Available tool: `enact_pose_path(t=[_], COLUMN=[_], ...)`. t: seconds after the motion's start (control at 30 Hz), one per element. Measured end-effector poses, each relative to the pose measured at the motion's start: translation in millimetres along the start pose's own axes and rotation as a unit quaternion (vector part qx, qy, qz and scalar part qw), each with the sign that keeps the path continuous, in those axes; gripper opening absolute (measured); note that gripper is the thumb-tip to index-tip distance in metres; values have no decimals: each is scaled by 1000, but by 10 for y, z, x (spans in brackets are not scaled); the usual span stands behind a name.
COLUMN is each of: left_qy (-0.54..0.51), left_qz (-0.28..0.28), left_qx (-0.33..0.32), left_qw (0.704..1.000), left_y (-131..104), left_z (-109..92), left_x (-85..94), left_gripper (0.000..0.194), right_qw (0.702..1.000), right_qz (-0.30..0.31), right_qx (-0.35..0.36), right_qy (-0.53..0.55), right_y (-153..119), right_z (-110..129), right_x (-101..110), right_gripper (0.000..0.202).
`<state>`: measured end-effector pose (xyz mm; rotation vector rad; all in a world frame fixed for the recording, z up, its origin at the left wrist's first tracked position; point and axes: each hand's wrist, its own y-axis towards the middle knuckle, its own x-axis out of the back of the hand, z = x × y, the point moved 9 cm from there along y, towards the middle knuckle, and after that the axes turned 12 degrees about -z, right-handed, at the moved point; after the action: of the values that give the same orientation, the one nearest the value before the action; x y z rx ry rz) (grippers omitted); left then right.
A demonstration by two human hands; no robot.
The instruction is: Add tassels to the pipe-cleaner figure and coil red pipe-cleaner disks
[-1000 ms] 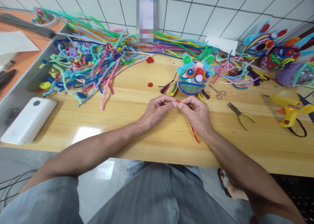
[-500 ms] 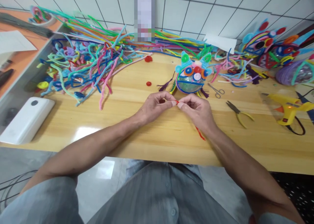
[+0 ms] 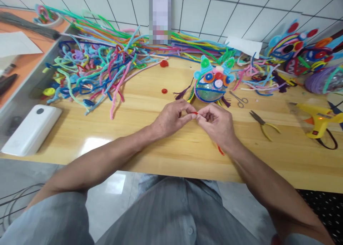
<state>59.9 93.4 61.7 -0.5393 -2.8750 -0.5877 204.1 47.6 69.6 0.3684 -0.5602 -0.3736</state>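
Between my two hands a red pipe cleaner (image 3: 220,150) is pinched at one end, and its free tail comes out below my right hand. My left hand (image 3: 173,118) is closed, thumb and forefinger on the red end. Closed as well, my right hand (image 3: 215,122) grips it right beside the left fingertips. Just beyond my hands stands a clear, round animal figure (image 3: 211,91) with blue-green ears, coiled eyes and dark purple tassels. Two small red coils, one nearer (image 3: 164,91) and one farther (image 3: 164,63), lie left of it.
Scissors (image 3: 239,99), yellow-handled pliers (image 3: 264,125) and a yellow glue gun (image 3: 318,119) lie on the right. A heap of cut pipe cleaners (image 3: 93,73) covers the left back. A white power bank (image 3: 32,130) lies front left. Finished figures (image 3: 286,46) stand at the back right.
Both hands stay together on the red pipe cleaner, with the fingers slightly shifted. The whole view has moved a little, so things appear slightly farther right.
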Motion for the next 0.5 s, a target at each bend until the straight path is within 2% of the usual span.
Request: enact_pose_path(t=[0.07,0.13,0.27,0.33,0.5], left_qy=[31,35,3,-22,-89], left_qz=[1,-1,-11,-11,-35], left_qx=[-65,-67,35,78,137], left_qw=[997,997,999,997,986], left_y=[4,0,-15,-34,-68], left_z=[-108,-115,36,98,191], left_x=[18,25,25,3,-22], left_gripper=[12,14,17,18,24], right_qw=[999,1000,982,969,953], right_qz=[2,24,73,81,69], right_qx=[34,5,-142,-194,-232], right_qy=[-19,5,101,129,179], right_y=[4,14,0,-25,-71], right_z=[64,32,-184,-266,-334], right_x=[10,-9,-88,-122,-179], right_gripper=[12,9,16,17,15])
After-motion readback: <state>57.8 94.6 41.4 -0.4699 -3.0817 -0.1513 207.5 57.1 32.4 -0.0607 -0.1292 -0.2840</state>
